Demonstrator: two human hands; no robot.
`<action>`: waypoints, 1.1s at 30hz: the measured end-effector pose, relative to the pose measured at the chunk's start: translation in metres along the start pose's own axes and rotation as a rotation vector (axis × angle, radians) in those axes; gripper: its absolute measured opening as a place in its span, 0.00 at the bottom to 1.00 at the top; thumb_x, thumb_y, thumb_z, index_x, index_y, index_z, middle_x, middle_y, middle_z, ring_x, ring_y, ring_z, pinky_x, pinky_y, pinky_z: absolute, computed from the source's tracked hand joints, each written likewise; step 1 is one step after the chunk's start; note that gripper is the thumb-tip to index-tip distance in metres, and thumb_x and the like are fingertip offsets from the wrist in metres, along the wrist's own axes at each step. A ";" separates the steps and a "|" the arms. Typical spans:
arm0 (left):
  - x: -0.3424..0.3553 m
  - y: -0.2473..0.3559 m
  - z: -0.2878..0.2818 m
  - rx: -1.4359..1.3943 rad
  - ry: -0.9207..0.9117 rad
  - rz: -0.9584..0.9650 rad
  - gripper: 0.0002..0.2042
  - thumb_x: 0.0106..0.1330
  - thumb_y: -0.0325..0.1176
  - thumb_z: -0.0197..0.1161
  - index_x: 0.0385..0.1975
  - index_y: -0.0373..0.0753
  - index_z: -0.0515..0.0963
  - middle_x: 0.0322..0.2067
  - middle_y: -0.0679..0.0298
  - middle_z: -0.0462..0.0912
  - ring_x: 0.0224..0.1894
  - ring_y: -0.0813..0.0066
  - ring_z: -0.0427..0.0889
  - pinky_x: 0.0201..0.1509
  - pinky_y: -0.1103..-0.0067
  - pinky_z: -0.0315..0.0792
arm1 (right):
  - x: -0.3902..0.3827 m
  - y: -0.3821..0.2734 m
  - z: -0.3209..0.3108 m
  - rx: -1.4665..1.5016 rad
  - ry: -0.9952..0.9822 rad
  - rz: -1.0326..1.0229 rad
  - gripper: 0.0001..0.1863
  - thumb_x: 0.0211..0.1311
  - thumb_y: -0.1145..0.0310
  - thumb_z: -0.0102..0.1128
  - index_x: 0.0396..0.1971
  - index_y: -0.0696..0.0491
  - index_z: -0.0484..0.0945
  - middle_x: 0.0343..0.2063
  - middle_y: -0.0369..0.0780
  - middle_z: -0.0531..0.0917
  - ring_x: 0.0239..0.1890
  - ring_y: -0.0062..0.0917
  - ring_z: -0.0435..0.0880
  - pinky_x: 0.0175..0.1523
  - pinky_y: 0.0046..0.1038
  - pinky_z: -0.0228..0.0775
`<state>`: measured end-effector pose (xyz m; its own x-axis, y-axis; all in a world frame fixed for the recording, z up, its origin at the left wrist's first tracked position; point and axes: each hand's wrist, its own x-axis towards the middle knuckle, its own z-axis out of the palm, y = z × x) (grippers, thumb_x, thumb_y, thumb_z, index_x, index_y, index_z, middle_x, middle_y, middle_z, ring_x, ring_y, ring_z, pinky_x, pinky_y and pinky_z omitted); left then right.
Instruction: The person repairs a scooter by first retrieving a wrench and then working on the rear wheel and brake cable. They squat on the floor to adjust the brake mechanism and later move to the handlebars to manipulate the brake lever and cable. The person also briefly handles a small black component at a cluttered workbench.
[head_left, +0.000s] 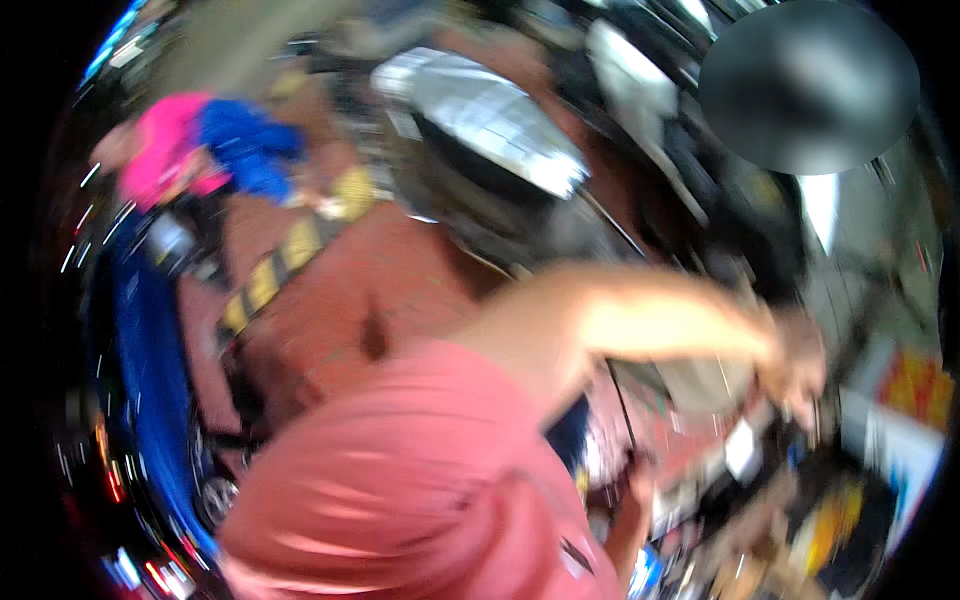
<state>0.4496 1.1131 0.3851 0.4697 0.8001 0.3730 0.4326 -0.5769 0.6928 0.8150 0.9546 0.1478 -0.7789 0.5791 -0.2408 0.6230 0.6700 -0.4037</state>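
Note:
Motion smears the whole picture. From my pink sleeve, my left arm stretches across to the right, and my left hand [797, 365] is at the far end of it. Its fingers are too blurred to show whether they hold anything. Beside that hand lies a pale beige surface [710, 385]. Lower down, near the middle right, is what looks like my right hand [640, 480], with its forearm rising from the lower edge. A thin dark line [622, 405] runs down toward it; whether the fingers grip it cannot be made out.
A scooter-like vehicle with a shiny silver top [480, 115] stands ahead on red paving [400, 270]. A yellow-and-black striped kerb [285, 265] crosses the left. Beyond it a person in pink and blue [170, 145] bends over near a blue car [150, 340]. A colourful box [890, 440] stands right.

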 end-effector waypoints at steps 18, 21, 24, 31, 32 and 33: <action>-0.032 -0.020 -0.012 0.277 -0.036 -0.125 0.22 0.64 0.60 0.55 0.37 0.47 0.83 0.37 0.59 0.86 0.45 0.58 0.84 0.50 0.66 0.74 | 0.159 -0.081 0.132 0.289 -0.125 0.696 0.26 0.61 0.55 0.51 0.44 0.64 0.80 0.45 0.61 0.82 0.51 0.52 0.82 0.58 0.44 0.74; -0.025 -0.020 -0.012 0.269 -0.023 -0.079 0.20 0.64 0.58 0.56 0.37 0.48 0.83 0.34 0.58 0.85 0.41 0.55 0.84 0.47 0.65 0.75 | 0.170 -0.084 0.134 0.196 -0.087 0.588 0.24 0.62 0.55 0.52 0.45 0.61 0.79 0.42 0.58 0.84 0.50 0.52 0.82 0.56 0.46 0.75; -0.027 -0.022 -0.016 0.266 -0.016 -0.041 0.24 0.63 0.61 0.54 0.38 0.46 0.83 0.40 0.58 0.85 0.49 0.60 0.82 0.52 0.64 0.74 | 0.210 -0.120 0.092 0.198 -0.345 0.723 0.24 0.63 0.60 0.47 0.49 0.61 0.80 0.51 0.58 0.80 0.57 0.48 0.80 0.61 0.42 0.72; -0.023 -0.016 -0.041 0.176 -0.245 -0.025 0.26 0.65 0.57 0.50 0.36 0.36 0.82 0.34 0.54 0.85 0.44 0.55 0.82 0.57 0.58 0.68 | 0.282 -0.144 0.084 0.008 -0.242 0.684 0.26 0.64 0.55 0.50 0.50 0.59 0.82 0.49 0.56 0.82 0.56 0.49 0.81 0.61 0.43 0.72; -0.024 -0.017 -0.042 0.160 -0.202 -0.008 0.25 0.65 0.55 0.51 0.35 0.36 0.82 0.32 0.53 0.84 0.42 0.55 0.83 0.56 0.59 0.69 | 0.292 -0.144 0.084 -0.024 -0.203 0.653 0.26 0.64 0.54 0.50 0.50 0.58 0.81 0.50 0.55 0.82 0.55 0.49 0.81 0.61 0.42 0.72; -0.027 -0.022 -0.041 0.149 -0.164 0.001 0.24 0.64 0.54 0.52 0.34 0.36 0.82 0.29 0.52 0.84 0.40 0.55 0.83 0.55 0.60 0.69 | 0.304 -0.145 0.085 -0.041 -0.196 0.661 0.26 0.63 0.53 0.51 0.51 0.58 0.81 0.50 0.55 0.82 0.55 0.49 0.81 0.60 0.42 0.72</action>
<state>0.3956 1.1111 0.3850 0.5842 0.7689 0.2598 0.5351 -0.6056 0.5890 0.4814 0.9942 0.0584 -0.2308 0.7799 -0.5818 0.9708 0.2246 -0.0840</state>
